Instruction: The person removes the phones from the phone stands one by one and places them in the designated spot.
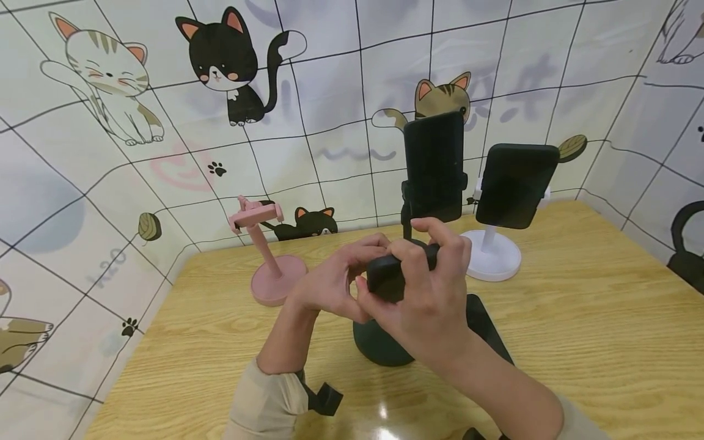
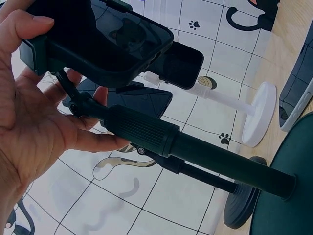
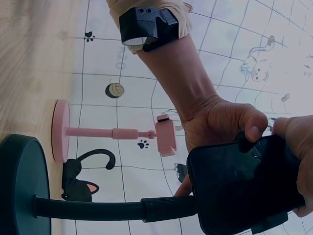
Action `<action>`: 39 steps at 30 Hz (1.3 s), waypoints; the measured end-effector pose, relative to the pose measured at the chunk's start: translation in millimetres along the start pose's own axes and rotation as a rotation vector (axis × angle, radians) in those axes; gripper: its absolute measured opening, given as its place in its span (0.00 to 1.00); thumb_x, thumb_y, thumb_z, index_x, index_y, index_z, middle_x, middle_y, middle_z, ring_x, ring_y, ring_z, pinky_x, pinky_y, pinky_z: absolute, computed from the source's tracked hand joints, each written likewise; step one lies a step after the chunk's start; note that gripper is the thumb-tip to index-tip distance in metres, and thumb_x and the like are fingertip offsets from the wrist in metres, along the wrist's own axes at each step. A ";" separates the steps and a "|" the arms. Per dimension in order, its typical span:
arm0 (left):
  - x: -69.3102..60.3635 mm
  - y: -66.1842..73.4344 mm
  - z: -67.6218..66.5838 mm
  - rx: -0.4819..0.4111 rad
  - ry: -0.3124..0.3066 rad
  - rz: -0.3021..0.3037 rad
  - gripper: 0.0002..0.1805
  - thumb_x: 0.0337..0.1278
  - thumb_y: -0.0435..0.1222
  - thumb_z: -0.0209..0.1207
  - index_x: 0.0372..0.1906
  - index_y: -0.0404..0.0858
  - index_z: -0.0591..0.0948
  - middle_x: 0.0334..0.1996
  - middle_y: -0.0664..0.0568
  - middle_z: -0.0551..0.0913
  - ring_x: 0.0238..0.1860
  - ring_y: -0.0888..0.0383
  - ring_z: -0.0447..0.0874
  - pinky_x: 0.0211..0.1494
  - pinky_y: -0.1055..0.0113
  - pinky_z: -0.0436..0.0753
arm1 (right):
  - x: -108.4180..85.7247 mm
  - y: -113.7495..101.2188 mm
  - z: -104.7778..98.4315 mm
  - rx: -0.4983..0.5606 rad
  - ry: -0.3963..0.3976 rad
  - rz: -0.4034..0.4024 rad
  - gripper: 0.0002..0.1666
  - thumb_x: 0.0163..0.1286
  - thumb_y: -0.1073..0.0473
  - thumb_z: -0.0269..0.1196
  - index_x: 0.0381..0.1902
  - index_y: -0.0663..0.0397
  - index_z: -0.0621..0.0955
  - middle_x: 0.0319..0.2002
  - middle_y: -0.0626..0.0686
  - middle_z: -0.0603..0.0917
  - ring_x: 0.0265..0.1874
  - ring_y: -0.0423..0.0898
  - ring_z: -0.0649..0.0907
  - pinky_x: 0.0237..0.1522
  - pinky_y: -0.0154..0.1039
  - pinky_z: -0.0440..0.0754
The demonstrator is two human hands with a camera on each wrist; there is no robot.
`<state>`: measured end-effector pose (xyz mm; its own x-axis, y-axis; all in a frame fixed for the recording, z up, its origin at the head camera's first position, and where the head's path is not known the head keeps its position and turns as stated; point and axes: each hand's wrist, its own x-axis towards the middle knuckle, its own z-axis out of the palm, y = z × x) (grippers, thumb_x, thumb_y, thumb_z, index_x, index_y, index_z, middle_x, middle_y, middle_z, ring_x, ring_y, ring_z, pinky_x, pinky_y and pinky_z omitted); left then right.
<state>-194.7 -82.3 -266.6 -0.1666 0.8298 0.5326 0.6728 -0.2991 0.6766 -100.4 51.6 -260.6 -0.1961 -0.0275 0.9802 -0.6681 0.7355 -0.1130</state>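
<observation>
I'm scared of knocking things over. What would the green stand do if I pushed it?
Pushed high up, the green stand might tip, with a phone at its top. Pushed low, it'd probably slide: its round base looks flat. The pole looks straight, so likely stiff.

Glare spots the table (image 1: pixel 187 366) in the bright head view; wrist views are dimmer.

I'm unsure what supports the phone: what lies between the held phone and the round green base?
The left wrist view shows, from phone to base: clamp, joint, ribbed collar, pole.
</observation>
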 end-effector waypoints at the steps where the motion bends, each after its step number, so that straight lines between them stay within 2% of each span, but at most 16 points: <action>1: 0.3 0.2 -0.1 -0.002 -0.001 -0.001 0.19 0.29 0.27 0.58 0.37 0.31 0.77 0.34 0.49 0.68 0.38 0.54 0.65 0.43 0.59 0.71 | 0.6 0.6 -0.1 0.005 -0.001 -0.004 0.23 0.50 0.55 0.63 0.37 0.65 0.70 0.45 0.69 0.66 0.47 0.64 0.67 0.38 0.55 0.68; 6: 1.3 0.3 -1.1 -0.009 -0.004 -0.006 0.16 0.30 0.27 0.60 0.35 0.33 0.77 0.31 0.50 0.67 0.35 0.55 0.63 0.40 0.60 0.70 | 3.1 3.1 -0.2 0.024 -0.008 -0.017 0.23 0.47 0.56 0.64 0.36 0.65 0.70 0.45 0.69 0.66 0.47 0.63 0.67 0.38 0.56 0.66; 11: 1.2 -0.5 -1.4 -0.029 -0.007 -0.017 0.17 0.29 0.26 0.61 0.35 0.32 0.76 0.31 0.50 0.67 0.35 0.54 0.63 0.40 0.59 0.71 | 4.2 5.1 0.5 0.043 -0.012 -0.015 0.22 0.48 0.55 0.63 0.35 0.65 0.71 0.44 0.69 0.66 0.46 0.63 0.67 0.39 0.56 0.65; 18: 1.9 -1.0 -2.2 -0.063 -0.031 -0.019 0.19 0.29 0.26 0.61 0.37 0.30 0.77 0.35 0.48 0.68 0.39 0.53 0.63 0.45 0.57 0.71 | 4.5 8.2 -2.9 0.070 -0.047 0.028 0.22 0.54 0.50 0.58 0.35 0.64 0.70 0.45 0.68 0.66 0.46 0.64 0.67 0.34 0.51 0.74; 25: 1.3 0.6 -3.9 -0.067 -0.049 -0.027 0.19 0.30 0.27 0.62 0.38 0.30 0.77 0.36 0.49 0.68 0.41 0.52 0.64 0.48 0.56 0.71 | 4.9 8.1 -3.7 0.096 -0.063 0.035 0.23 0.56 0.47 0.57 0.36 0.63 0.71 0.45 0.68 0.66 0.46 0.63 0.67 0.34 0.50 0.74; 39: 1.9 2.3 -7.1 -0.029 -0.110 0.023 0.24 0.31 0.26 0.59 0.44 0.28 0.73 0.37 0.50 0.66 0.41 0.53 0.62 0.46 0.57 0.71 | 3.2 7.3 -5.1 0.082 -0.058 0.009 0.25 0.60 0.44 0.54 0.36 0.63 0.71 0.45 0.67 0.67 0.45 0.63 0.66 0.36 0.51 0.73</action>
<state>-198.5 -84.8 -260.4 -0.0705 0.8690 0.4898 0.6541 -0.3305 0.6804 -102.3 60.3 -257.4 -0.2423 -0.0622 0.9682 -0.7218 0.6784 -0.1370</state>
